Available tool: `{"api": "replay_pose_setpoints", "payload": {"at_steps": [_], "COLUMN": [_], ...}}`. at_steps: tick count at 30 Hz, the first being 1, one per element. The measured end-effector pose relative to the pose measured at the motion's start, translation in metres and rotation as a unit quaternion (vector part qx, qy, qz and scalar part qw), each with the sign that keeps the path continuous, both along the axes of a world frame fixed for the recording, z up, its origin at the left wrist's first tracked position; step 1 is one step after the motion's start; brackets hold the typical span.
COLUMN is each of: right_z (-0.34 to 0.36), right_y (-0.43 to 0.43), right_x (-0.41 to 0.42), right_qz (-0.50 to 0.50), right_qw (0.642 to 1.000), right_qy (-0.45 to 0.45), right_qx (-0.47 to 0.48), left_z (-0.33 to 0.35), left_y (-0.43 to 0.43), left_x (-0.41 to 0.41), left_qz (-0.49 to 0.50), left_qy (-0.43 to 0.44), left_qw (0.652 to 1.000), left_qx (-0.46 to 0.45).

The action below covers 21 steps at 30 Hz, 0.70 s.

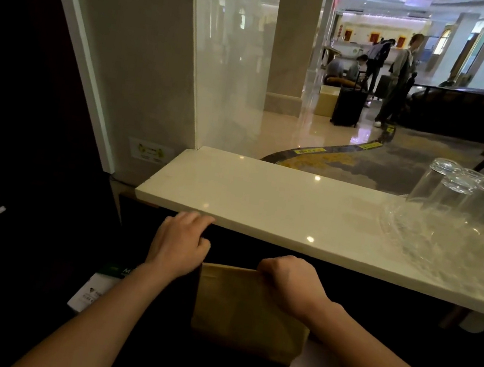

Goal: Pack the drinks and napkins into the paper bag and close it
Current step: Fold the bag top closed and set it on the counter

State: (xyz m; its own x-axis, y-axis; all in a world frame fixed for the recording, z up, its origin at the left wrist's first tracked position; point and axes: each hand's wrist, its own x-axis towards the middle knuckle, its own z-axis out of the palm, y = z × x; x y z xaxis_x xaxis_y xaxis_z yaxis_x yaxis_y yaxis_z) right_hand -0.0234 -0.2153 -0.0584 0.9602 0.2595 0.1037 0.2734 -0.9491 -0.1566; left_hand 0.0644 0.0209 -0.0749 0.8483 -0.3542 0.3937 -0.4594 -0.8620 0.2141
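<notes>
**Gripping the bag below the counter**

Holding the brown paper bag (245, 314) by its top edge, our right hand (288, 281) is curled into a fist clamped on that edge. The bag stands upright in the dark space just below the pale stone counter (263, 199), near its front lip. Our left hand (180, 242) sits beside the bag's upper left corner, fingers loosely bent, fingertips reaching up to the counter's front edge; we cannot tell whether it grasps anything. On the counter's right end stand upturned clear glasses (467, 193) next to a clear glass dish (434, 242). Left of the bag, below the counter, lies a white printed card (92, 289).
</notes>
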Motion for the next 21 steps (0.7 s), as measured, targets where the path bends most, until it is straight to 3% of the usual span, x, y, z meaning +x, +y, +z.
{"api": "replay_pose_setpoints", "payload": {"at_steps": [7,16,21], "right_z": [0.056,0.147,0.184], "right_y": [-0.006,-0.011,-0.013], "right_x": [0.004,0.026,0.044], "right_qz": [-0.003,-0.029,-0.043], "right_qw": [0.998,0.995,0.994], "right_qy": [-0.047,-0.081,-0.097], "right_qx": [-0.036,-0.056,-0.018], "left_z": [0.026,0.012,0.001], "left_y": [-0.009,-0.026,-0.025], "left_x": [0.069,0.132,0.143], "left_qz": [0.091,0.099,0.093], "left_qy": [-0.015,0.145,0.173], "left_qw": [0.99,0.974,0.967], "left_qx": [0.108,0.14,0.161]}}
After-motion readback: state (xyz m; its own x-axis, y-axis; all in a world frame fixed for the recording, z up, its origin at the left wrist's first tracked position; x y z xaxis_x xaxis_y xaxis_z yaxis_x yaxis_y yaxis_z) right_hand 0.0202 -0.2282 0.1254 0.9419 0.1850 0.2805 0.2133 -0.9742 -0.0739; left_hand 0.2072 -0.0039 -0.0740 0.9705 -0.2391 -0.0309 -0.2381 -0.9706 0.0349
